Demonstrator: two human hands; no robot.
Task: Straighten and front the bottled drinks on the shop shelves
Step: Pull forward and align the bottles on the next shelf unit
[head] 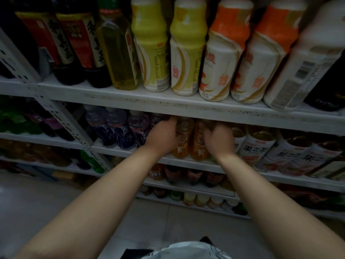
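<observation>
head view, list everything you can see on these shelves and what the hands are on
dark bottles: two, red labels, top shelf left
clear bottle: one, yellow-green, top shelf beside them
yellow-topped bottles: two, white bodies, top shelf middle
orange-topped bottles: two, white bodies, top shelf right
barcode bottle: one, white, top shelf far right
purple bottles: several, second shelf left
orange drink bottles: two, second shelf middle
tea bottles: several, white labels, second shelf right
lower bottles: many, mixed colours, blurred
shelves: white metal
floor: pale tiles
left hand: fingers round left orange bottle
right hand: fingers round right orange bottle
</observation>
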